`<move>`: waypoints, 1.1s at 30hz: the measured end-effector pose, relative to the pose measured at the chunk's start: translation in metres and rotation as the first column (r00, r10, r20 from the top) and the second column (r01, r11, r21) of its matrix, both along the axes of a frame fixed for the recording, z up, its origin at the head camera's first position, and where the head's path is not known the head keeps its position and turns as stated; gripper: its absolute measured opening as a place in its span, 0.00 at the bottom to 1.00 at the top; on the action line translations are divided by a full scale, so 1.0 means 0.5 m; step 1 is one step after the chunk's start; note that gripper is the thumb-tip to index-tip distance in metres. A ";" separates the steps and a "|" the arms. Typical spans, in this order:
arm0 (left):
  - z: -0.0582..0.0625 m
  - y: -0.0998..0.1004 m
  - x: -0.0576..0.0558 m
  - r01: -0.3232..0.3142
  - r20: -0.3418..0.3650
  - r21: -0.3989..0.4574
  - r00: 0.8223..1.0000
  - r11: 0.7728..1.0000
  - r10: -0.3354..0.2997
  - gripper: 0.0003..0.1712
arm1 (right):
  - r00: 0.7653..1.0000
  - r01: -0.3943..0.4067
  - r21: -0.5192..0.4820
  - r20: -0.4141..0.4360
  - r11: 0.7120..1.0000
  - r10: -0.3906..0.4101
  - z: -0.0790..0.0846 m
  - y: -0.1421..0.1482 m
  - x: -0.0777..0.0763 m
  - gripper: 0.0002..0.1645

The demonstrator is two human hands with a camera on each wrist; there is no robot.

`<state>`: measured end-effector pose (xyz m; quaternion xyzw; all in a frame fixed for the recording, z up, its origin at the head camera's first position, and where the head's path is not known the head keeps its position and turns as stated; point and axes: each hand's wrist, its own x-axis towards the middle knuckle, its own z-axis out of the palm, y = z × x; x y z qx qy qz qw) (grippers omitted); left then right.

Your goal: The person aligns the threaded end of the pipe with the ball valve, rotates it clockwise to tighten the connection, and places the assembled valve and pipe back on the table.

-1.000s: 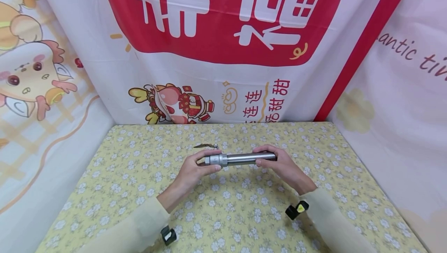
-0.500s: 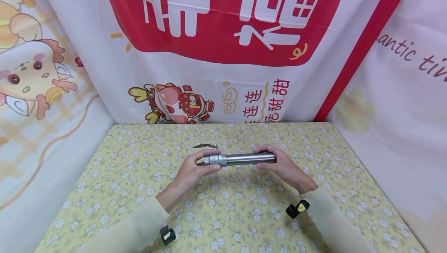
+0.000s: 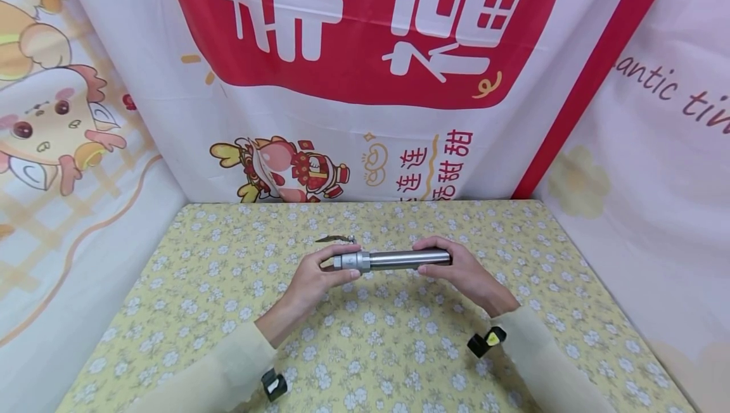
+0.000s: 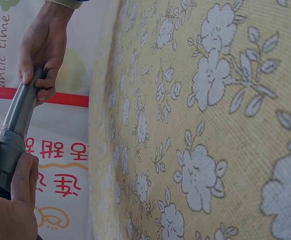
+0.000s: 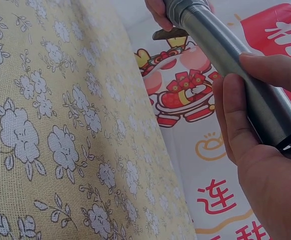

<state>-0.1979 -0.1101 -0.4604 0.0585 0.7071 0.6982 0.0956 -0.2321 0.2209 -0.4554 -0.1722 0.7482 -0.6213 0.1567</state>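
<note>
1. While supporting a silvery tube (image 3: 396, 260) and a grey metal fitting (image 3: 349, 261) end to end, spans the space between two hands with both pieces, nearly level from side to side, above the middle of a yellow flowered tablecloth (image 3: 365, 349) and apart from it.
2. Grips the fitting with the left hand (image 3: 310, 278), thumb bent along the near side and fingers round the far side.
3. Shows a six-sided end on the fitting toward the left palm, and a six-sided collar against the tube.
4. Clasps the tube's other end with the right hand (image 3: 464, 273), thumb on the near side, fingers on the far side, open mouth of the tube turned toward the palm.
5. Exposes the tube's bare middle stretch between the hands.
6. Includes a thin brownish lever (image 3: 333, 238) and a small silver nut (image 3: 352, 239) just beyond the left fingers. Cannot tell the manner of joining to the fitting, hidden behind those fingers.
7. Wears cream sleeves (image 3: 547, 362), with black devices (image 3: 275, 386) at both wrists.
8. Faces a white backdrop (image 3: 319, 118) with a red panel (image 3: 367, 45), white characters (image 3: 285, 20) and, lower down, a cartoon figure (image 3: 291, 169).
</note>
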 end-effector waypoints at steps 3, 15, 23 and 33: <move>-0.001 0.000 0.000 -0.003 0.002 -0.004 1.000 1.000 0.003 0.29 | 1.000 0.002 0.008 -0.003 1.000 -0.002 0.003 0.001 0.001 0.32; -0.004 0.000 -0.001 -0.007 0.009 -0.014 1.000 1.000 0.007 0.28 | 1.000 -0.002 0.034 -0.011 0.999 0.003 0.003 0.002 -0.002 0.25; -0.004 0.000 0.000 -0.006 0.011 -0.008 1.000 1.000 0.006 0.29 | 1.000 0.004 0.012 0.002 1.000 -0.004 0.007 0.001 -0.001 0.25; -0.004 0.002 0.001 -0.002 0.002 -0.014 1.000 1.000 0.002 0.29 | 1.000 0.027 0.011 -0.001 1.000 -0.027 0.003 -0.002 -0.003 0.24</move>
